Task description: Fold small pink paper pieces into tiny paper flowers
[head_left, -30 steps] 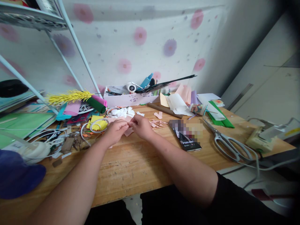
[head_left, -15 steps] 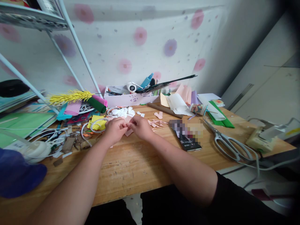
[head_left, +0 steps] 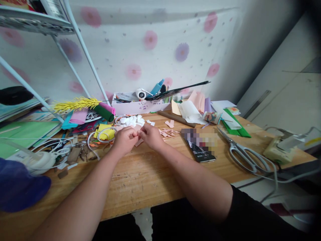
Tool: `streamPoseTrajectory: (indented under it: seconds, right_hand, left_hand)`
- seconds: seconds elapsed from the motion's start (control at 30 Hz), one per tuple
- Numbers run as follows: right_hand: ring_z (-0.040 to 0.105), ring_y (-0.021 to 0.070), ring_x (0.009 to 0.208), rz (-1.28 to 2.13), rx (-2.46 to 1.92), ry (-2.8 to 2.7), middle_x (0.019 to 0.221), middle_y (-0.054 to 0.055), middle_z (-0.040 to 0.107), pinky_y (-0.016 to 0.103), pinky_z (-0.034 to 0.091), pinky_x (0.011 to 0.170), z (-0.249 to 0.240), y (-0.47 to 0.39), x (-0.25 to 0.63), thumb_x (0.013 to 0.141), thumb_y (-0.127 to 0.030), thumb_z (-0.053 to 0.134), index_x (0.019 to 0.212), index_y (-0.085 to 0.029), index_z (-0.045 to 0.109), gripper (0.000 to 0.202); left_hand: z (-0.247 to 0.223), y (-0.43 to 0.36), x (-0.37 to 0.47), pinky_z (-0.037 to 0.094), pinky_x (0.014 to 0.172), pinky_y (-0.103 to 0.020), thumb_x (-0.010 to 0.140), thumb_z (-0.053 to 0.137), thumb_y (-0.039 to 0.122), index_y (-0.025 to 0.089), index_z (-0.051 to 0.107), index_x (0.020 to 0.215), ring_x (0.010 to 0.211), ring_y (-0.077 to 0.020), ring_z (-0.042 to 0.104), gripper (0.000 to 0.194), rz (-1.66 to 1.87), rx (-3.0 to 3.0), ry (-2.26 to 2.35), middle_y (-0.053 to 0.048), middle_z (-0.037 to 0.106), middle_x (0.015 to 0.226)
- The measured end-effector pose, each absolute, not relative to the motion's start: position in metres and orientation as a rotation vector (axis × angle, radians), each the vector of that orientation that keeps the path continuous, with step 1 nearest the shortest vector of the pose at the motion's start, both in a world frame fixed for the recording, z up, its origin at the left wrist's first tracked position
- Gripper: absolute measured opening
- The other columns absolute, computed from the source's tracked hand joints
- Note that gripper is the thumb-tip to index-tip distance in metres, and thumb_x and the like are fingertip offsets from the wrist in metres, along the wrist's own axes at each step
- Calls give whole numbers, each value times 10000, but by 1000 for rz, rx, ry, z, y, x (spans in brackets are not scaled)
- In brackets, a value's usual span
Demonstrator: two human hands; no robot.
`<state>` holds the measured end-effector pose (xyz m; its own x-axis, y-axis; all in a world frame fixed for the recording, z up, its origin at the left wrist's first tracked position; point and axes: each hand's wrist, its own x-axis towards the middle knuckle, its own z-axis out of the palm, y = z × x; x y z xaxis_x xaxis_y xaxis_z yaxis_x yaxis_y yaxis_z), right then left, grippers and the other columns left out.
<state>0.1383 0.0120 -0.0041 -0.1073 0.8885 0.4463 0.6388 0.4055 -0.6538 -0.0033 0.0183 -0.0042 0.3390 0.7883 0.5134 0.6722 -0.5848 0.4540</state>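
Worktop [head_left: 140, 182], wooden. Left hand [head_left: 125, 140] and right hand [head_left: 151, 138]: nearer the back edge than the front; grip with fingers curled, tips pressed together where the hands meet; whether anything is pinched between, cannot tell. Pink paper [head_left: 138, 143]: partly hidden, showing beyond and just below the meeting fingertips; contact with the grip unclear. Pink strips [head_left: 167, 134], loose pile: just beside the right hand, toward the right edge. White pieces [head_left: 131, 120], clustered: beyond the grip, toward the back edge. Scissors [head_left: 244, 155], one pair: well apart, near the right edge.
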Motion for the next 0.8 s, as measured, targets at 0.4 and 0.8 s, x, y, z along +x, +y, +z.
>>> streamPoseTrajectory:
  seconds: [0.4, 0.8]
  right_hand:
    - [453, 101, 594, 446, -1377, -1757, 620, -7, 538, 200, 294, 538, -10, 18, 136, 739, -293, 471, 651, -166, 513, 159]
    - [491, 136, 606, 166, -1755, -2011, 655, 38, 575, 235, 338, 556, 10, 48, 230, 714, -246, 485, 698, -143, 597, 153]
  left_hand:
    - [1, 13, 4, 383, 642, -266, 697, 496, 211, 174, 549, 571, 683, -144, 494, 141, 1128, 2495, 1344, -14, 547, 648]
    - [-14, 30, -14, 401, 664, -272, 723, 472, 392, 194, 610, 871, 754, -176, 557, 283, 1188, 1997, 1539, -28, 637, 806]
